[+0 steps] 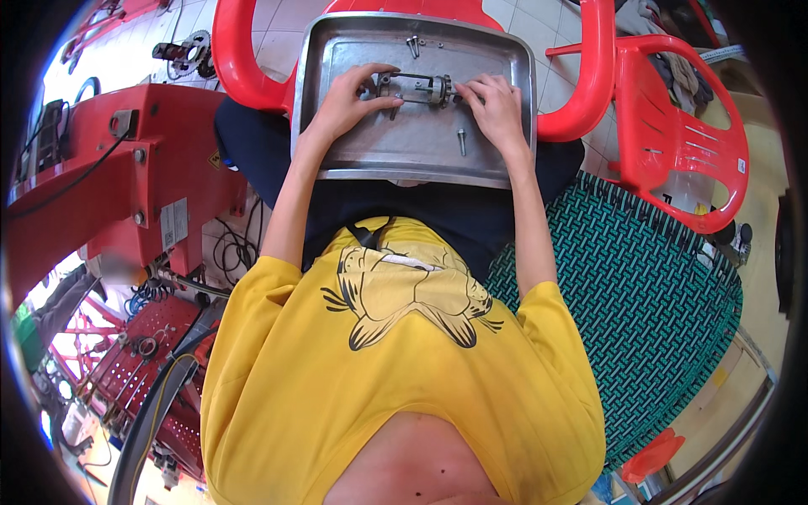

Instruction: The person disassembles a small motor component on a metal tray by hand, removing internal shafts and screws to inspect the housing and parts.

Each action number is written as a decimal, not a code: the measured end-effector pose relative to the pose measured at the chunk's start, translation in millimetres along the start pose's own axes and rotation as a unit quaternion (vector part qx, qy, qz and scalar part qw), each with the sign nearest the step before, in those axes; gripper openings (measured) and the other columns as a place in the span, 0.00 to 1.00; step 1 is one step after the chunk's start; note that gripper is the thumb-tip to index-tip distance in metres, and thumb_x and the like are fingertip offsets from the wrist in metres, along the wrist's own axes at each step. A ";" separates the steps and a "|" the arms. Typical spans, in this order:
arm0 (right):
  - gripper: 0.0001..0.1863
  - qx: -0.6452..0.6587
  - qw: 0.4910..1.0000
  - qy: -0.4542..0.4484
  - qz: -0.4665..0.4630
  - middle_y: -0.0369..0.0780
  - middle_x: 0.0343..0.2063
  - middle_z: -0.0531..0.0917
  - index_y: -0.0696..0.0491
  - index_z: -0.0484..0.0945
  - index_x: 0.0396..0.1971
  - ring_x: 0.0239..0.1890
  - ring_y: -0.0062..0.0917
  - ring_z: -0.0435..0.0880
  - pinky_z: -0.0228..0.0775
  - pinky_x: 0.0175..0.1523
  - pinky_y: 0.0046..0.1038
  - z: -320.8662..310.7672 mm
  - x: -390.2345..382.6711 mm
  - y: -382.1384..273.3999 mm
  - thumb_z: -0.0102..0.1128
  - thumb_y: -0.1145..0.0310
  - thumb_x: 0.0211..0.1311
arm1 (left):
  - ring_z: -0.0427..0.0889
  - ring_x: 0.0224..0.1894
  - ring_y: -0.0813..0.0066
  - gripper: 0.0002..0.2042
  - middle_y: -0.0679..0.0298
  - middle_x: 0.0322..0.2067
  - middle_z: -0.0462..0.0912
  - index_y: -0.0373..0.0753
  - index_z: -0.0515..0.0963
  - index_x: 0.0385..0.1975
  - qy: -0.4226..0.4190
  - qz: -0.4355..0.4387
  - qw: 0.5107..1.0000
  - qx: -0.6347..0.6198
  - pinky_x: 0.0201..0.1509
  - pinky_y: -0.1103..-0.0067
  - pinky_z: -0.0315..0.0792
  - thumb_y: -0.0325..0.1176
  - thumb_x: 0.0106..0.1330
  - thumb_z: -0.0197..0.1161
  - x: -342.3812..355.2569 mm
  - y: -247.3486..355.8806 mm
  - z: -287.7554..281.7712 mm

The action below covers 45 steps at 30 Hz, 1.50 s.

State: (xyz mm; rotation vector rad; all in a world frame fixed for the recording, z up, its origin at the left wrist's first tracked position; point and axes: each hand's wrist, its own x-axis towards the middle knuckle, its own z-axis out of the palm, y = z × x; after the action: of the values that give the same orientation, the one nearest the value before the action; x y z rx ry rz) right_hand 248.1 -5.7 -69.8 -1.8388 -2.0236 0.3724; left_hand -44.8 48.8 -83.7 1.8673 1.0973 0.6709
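1. Metal cylindrical assembly (416,89) is lying sideways in the grey metal tray (370,156), nearer the far rim than the near one, between my two hands.
2. Walls are rising all around the tray; the widest open room is spreading from the assembly toward the near rim, where one bolt (461,142) is lying on the right.
3. Small fasteners (413,47) are sitting near the far edge, and red chair arms (602,59) are flanking the tray.
4. The assembly is showing a pale grey body, a dark bar along its upper side and a dark toothed ring toward its right end.
5. My left hand (343,103) is gripping its left end, thumb below, fingers above; my right hand (497,108) is bending its fingers at the right end, and I cannot tell whether they are pinching it.
6. A white label (174,223) is sticking to the red machine (189,118) at my left, its print too small to read.
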 end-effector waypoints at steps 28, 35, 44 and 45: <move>0.14 0.035 0.993 0.110 -0.008 0.34 0.44 0.86 0.47 0.89 0.39 0.53 0.32 0.79 0.59 0.63 0.40 9.5 -10.0 -7.6 0.65 0.53 0.69 | 0.80 0.40 0.68 0.28 0.59 0.40 0.85 0.46 0.85 0.59 0.005 -0.005 1.000 0.004 0.42 0.72 0.74 0.43 0.56 0.82 -0.7 5.6 0.1; 0.13 -0.012 0.997 0.067 -0.042 0.35 0.43 0.84 0.45 0.88 0.43 0.54 0.31 0.79 0.59 0.64 0.40 3.1 -5.9 -3.7 0.65 0.53 0.70 | 0.79 0.40 0.72 0.29 0.63 0.40 0.86 0.44 0.84 0.60 0.007 -0.004 1.000 0.030 0.47 0.73 0.74 0.42 0.57 0.82 -0.1 3.5 0.3; 0.13 -0.032 0.996 0.071 -0.031 0.34 0.45 0.83 0.48 0.87 0.43 0.54 0.33 0.79 0.60 0.63 0.41 12.7 -4.8 1.2 0.66 0.54 0.69 | 0.80 0.42 0.70 0.28 0.60 0.39 0.85 0.44 0.84 0.59 0.005 -0.010 0.999 0.035 0.48 0.73 0.74 0.42 0.57 0.82 1.4 5.2 0.3; 0.14 -0.048 0.997 0.049 -0.045 0.34 0.45 0.83 0.48 0.87 0.43 0.54 0.33 0.79 0.60 0.63 0.41 8.9 -3.7 -0.5 0.66 0.54 0.69 | 0.80 0.42 0.70 0.29 0.60 0.40 0.85 0.44 0.84 0.59 0.005 -0.016 0.999 0.040 0.48 0.73 0.74 0.42 0.57 0.82 -0.1 4.8 0.3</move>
State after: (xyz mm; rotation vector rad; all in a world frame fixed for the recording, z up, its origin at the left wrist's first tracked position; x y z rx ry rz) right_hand 244.0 -8.9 -77.8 -1.7767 -2.0807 0.1600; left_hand -42.5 47.3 -79.7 1.9119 1.1729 0.6273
